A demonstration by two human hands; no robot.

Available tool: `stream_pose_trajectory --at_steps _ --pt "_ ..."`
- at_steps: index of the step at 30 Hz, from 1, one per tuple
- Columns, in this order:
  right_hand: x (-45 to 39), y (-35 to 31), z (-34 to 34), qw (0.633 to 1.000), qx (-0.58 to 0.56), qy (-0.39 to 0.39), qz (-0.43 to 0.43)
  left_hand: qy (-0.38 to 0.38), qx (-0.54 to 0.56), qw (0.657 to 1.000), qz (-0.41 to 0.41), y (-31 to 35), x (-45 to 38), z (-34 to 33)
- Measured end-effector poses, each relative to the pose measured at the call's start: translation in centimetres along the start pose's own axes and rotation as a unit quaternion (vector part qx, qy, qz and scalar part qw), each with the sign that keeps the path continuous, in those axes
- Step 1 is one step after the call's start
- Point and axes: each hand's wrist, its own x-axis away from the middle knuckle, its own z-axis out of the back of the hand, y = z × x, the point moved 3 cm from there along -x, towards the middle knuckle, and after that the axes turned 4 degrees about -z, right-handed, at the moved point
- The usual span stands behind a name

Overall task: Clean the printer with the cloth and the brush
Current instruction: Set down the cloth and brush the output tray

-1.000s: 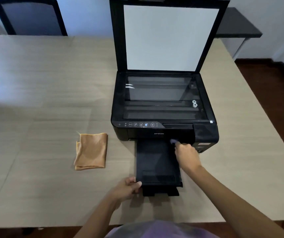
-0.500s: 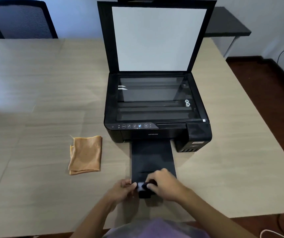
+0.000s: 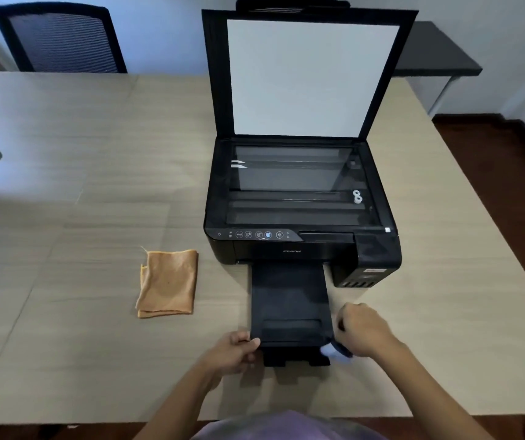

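Note:
A black printer (image 3: 302,246) stands on the wooden table with its scanner lid (image 3: 312,74) raised and the glass bare. Its black output tray (image 3: 289,300) is pulled out toward me. My left hand (image 3: 234,352) grips the tray's near left corner. My right hand (image 3: 361,331) is closed on a small brush (image 3: 334,349) with pale bristles, which touches the tray's near right corner. A folded orange cloth (image 3: 167,282) lies flat on the table, left of the tray, apart from both hands.
The wooden table (image 3: 80,217) runs wide to the left and right of the printer. A dark office chair (image 3: 59,39) stands behind its far left edge. A dark side table (image 3: 436,55) is at the back right, above brown floor with a cable.
My right hand moved with the brush from the printer's front down to the tray's near end, then to its near right corner. My left hand stayed on the tray's near left corner.

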Motion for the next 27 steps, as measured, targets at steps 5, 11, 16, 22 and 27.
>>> stream_pose_trajectory --at_steps 5,11,16,22,27 --pt "1.2 -5.0 0.7 0.971 -0.205 0.078 0.097 0.034 -0.048 0.997 -0.045 0.1 1.2 0.8" --pt "0.7 -14.0 -2.5 0.91 -0.396 -0.02 0.119 0.081 0.224 0.969 -0.065 1.2 3.3 4.6" --pt "-0.3 -19.6 -6.7 0.919 -0.355 -0.109 0.131 0.196 0.142 0.969 -0.049 -2.1 3.7 10.3" --pt "0.6 -24.0 -9.7 0.939 -0.241 -0.163 0.181 0.321 0.047 0.945 -0.045 -6.0 3.7 15.2" --pt "0.2 -24.4 -8.7 0.93 -0.221 -0.189 0.226 0.369 -0.01 0.929 -0.015 -6.5 3.4 16.6"
